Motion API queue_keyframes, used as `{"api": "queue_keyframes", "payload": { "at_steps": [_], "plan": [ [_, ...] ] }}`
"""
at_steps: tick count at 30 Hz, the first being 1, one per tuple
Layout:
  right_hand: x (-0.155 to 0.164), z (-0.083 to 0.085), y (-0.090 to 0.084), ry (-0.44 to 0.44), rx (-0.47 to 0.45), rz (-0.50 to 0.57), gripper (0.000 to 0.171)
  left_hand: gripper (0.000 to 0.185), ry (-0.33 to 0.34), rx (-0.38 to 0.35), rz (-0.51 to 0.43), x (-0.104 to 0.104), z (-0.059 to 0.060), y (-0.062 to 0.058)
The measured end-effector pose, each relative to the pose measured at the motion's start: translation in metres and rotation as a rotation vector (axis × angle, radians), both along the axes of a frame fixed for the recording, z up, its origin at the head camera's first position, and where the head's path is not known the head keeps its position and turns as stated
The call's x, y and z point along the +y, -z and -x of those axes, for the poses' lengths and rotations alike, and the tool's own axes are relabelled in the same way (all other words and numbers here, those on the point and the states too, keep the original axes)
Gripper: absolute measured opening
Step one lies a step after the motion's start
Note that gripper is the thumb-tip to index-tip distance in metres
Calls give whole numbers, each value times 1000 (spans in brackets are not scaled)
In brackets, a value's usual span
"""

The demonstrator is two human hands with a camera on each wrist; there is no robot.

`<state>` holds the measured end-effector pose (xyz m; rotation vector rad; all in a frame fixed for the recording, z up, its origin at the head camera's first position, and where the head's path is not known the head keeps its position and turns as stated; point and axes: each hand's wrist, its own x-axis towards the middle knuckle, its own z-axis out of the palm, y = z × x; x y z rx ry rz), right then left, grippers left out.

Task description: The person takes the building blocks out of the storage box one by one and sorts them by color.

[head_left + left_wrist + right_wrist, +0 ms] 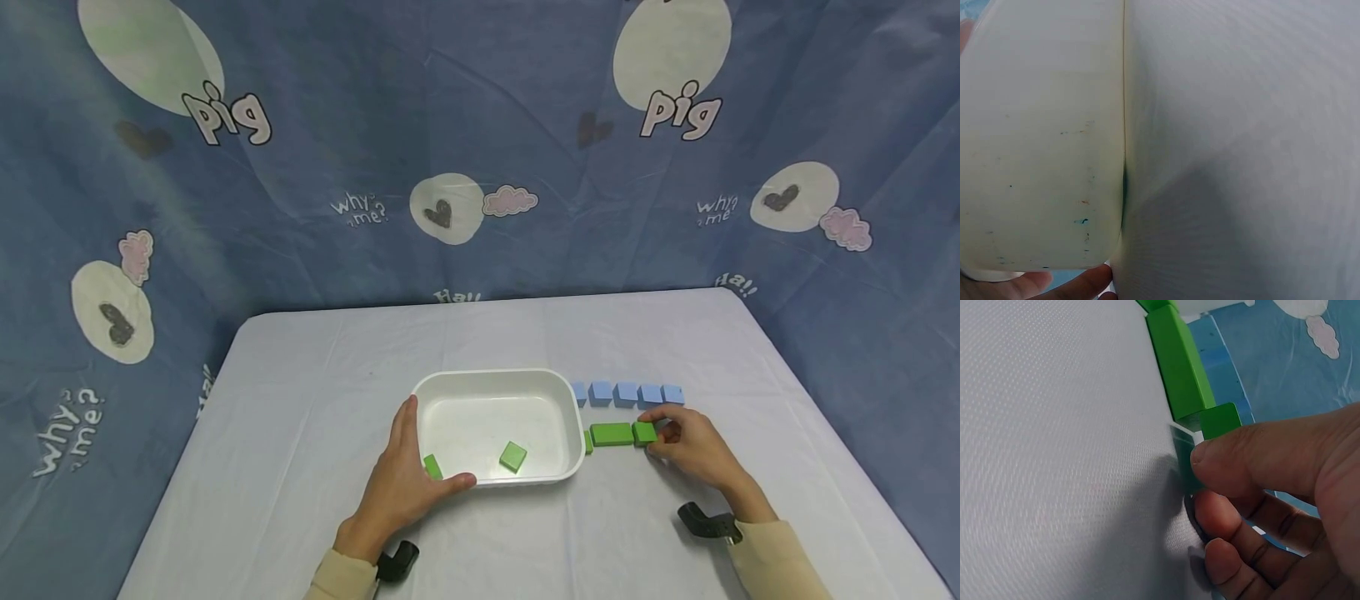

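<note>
My left hand (pixel 405 483) holds the near left corner of a white plastic tray (pixel 491 381). Its thumb lies over the front rim and its fingers run along the left wall; in the left wrist view, fingertips (pixel 1088 281) show at the tray's end. Inside the tray are a green block (pixel 513 457) and a second green block (pixel 432 467) by the left wall. To the right, my right hand (pixel 693 446) pinches a small green cube (pixel 643 433) between thumb and fingers. That cube is at the right end of a longer green block (pixel 612 434).
Several light blue cubes (pixel 626 394) form a row behind the green blocks. Another green block (pixel 588 442) is partly hidden by the tray's right side. A white cloth (pixel 300 417) covers the table, and a blue patterned curtain (pixel 480 125) hangs behind it.
</note>
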<state>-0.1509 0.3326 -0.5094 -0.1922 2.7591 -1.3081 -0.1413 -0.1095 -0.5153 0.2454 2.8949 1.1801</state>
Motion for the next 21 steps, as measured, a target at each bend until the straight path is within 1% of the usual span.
{"api": "queue_keyframes", "payload": {
  "at_steps": [6,15,21],
  "plan": [
    [0,0,0,3,-9,-15,39,142,1,4,0,0,-1,0],
    [-2,1,3,-5,55,-60,36,142,8,19,3,-1,2,-1],
    [-3,1,1,6,43,-97,37,142,4,5,0,-1,0,0]
  ]
}}
